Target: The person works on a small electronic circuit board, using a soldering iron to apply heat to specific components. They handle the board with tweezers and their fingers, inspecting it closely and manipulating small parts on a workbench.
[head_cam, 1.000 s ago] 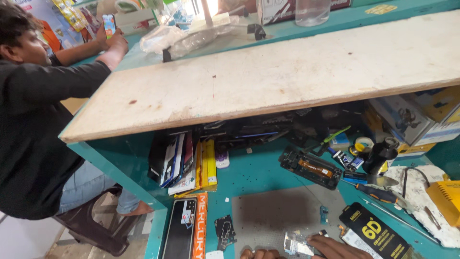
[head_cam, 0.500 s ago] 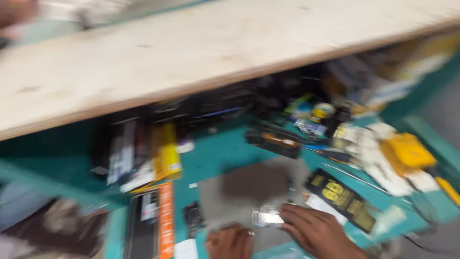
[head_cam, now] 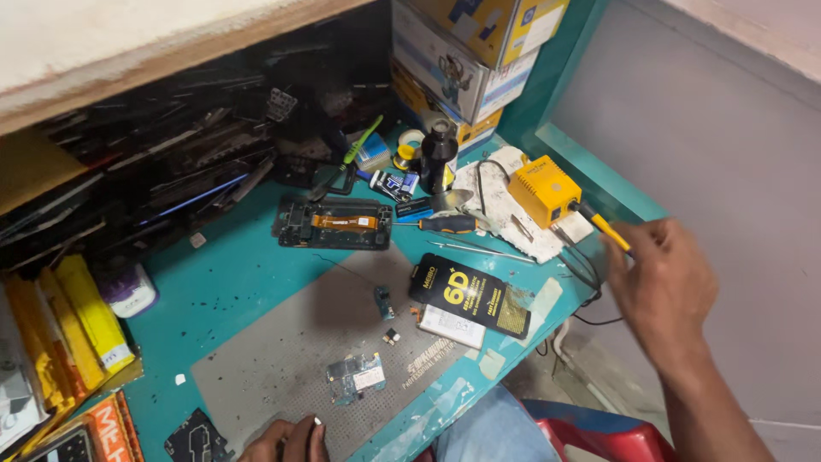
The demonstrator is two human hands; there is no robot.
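Soldering iron [head_cam: 609, 229], with its yellow handle, sits in the fingers of the right hand [head_cam: 663, 278], which close round it at the far right edge of the desk [head_cam: 231, 291]; the handle juts up and left out of the grip toward the yellow station box [head_cam: 541, 190], which stands just beyond the fingers on a stained white cloth [head_cam: 500, 201]. That spot looks chosen so the box's black cables can hang over the desk edge just below the hand. How tightly the fingers clamp cannot be told, since the back of the hand faces the camera, but they are curled shut about the handle.

Left hand [head_cam: 286, 441] rests at the near edge of the grey work mat [head_cam: 282, 359], fingers bent and loosely folded, their tips touching the mat and holding nothing that shows. Just beyond and to the right of those fingers lies a small circuit board [head_cam: 357, 376], seemingly kept on the mat within easy reach. Farther out lie two tiny parts, then a black flat packet [head_cam: 469, 293] with a white slip beside it. Well beyond, an opened phone frame [head_cam: 333, 224] lies face down on the desk, and an orange-handled screwdriver [head_cam: 445, 224] and a dark bottle [head_cam: 439, 156] sit between it and the cloth.
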